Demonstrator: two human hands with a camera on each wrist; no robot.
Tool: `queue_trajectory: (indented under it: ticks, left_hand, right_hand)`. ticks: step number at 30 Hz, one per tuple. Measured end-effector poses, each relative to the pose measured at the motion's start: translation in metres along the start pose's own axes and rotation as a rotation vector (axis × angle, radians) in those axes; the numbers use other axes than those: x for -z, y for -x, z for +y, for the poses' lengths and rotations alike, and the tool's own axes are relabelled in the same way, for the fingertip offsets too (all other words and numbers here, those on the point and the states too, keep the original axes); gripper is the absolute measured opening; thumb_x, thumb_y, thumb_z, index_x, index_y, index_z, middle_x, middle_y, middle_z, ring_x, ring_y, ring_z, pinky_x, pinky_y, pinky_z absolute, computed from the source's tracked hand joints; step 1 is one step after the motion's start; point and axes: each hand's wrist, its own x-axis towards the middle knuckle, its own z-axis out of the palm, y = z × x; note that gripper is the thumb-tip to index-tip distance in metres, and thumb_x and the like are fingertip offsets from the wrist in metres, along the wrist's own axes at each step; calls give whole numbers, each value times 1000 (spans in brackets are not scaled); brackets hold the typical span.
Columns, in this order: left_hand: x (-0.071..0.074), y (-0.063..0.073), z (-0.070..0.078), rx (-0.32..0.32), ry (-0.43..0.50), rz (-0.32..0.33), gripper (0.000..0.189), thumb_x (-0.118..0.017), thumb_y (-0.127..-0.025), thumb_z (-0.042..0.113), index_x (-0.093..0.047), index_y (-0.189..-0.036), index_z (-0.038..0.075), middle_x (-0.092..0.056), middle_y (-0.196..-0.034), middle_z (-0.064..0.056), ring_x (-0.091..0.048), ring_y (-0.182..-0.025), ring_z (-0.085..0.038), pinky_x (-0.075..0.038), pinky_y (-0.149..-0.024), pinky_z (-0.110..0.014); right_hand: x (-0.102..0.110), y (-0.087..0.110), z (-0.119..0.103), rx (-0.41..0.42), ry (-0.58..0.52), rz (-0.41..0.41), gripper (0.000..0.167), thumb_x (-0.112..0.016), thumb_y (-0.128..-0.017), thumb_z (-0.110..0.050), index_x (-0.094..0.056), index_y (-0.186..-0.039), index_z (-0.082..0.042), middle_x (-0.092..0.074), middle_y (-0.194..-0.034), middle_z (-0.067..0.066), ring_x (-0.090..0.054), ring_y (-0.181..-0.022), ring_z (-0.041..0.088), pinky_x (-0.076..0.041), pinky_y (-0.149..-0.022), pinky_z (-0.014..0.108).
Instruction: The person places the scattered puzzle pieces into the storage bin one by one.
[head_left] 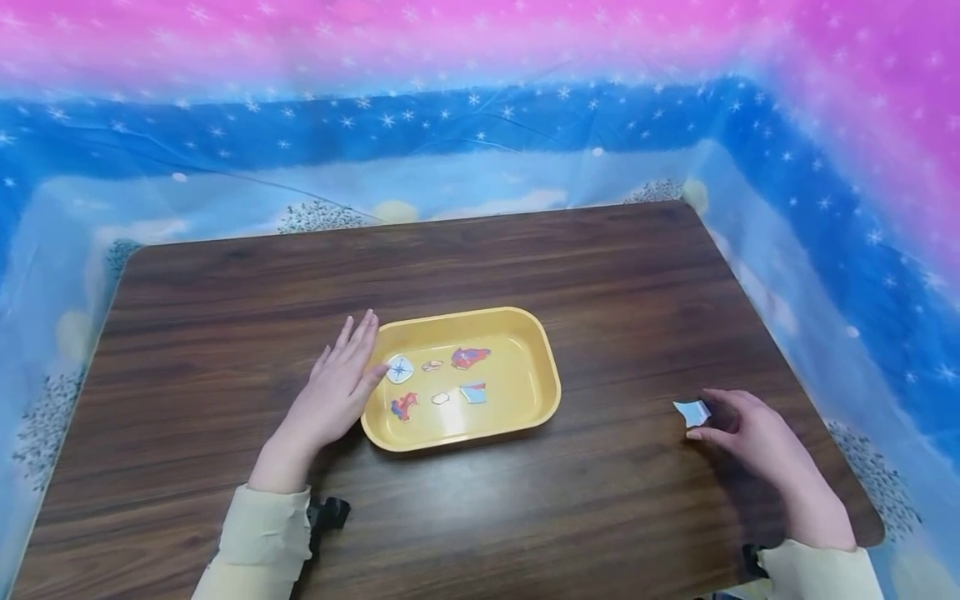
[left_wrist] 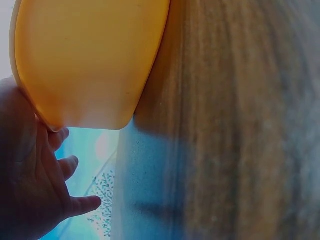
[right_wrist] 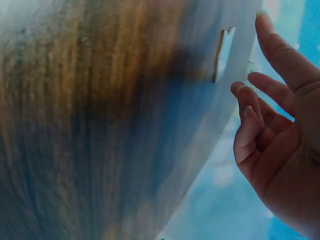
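A yellow tray point(head_left: 542, 417) sits mid-table with several small flat printed pieces inside. Among these are a white piece with a blue star point(head_left: 400, 369), a red and purple piece point(head_left: 470, 358) and a light blue piece with a red edge point(head_left: 474, 393). My left hand point(head_left: 334, 392) lies at the tray's left rim, fingers extended and thumb reaching over the edge. Off to the right, a light blue and white flat piece point(head_left: 692, 413) lies on the table. My right hand point(head_left: 765, 437) is beside it, thumb and forefinger spread apart; the right wrist view shows space between fingertips and piece.
The brown wooden table point(head_left: 465, 267) has rounded corners. Pink and blue cloth with white snowflakes point(head_left: 472, 125) hangs round its back and sides. A black strap mount point(head_left: 330, 512) is on my left wrist.
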Motion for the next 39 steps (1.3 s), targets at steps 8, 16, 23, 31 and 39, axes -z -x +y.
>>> queue_trajectory:
  ticks: [8, 16, 23, 31, 39]
  left_hand:
    - [1, 2, 1, 5, 3, -6, 70, -36, -111, 42, -9, -164, 7, -3, -171, -5, 2, -157, -32, -9, -118, -69]
    - [2, 1, 1, 2, 11, 0, 70, -37, -111, 41, -9, -164, 6, -4, -171, -6, 2, -157, -32, -9, -118, -69]
    - [1, 1, 1, 2, 11, 5, 69, -38, -111, 41, -10, -164, 6, -4, -171, -6, 2, -157, -32, -10, -118, -69]
    - [1, 1, 1, 7, 12, -5, 70, -37, -111, 41, -8, -164, 7, -3, -171, -5, 3, -157, -30, -9, -119, -68]
    - [1, 2, 1, 6, 19, -1, 69, -36, -111, 41, -8, -164, 7, -4, -171, -5, 2, -157, -31, -9, -119, -67]
  right_hand:
    - [-11, -6, 7, -100, -16, -4, 55, -81, -89, -30, -59, -117, 12, -54, -112, 30, -55, -100, 42, -48, -85, 63]
    - [-17, -9, 4, -97, -44, -2, 42, -74, -94, -22, -58, -112, 12, -51, -110, 30, -50, -98, 41, -47, -82, 59]
    - [-19, -11, 2, -61, -63, 14, 39, -74, -94, -17, -58, -119, 10, -49, -117, 31, -50, -102, 43, -46, -84, 61]
    - [-19, -11, 2, -31, -2, 15, 37, -73, -95, -25, -59, -107, 7, -56, -108, 28, -56, -88, 34, -50, -74, 53]
    - [-6, -9, -14, -43, 59, 62, 51, -73, -92, -32, -60, -126, 3, -68, -105, 22, -62, -77, 28, -53, -64, 49]
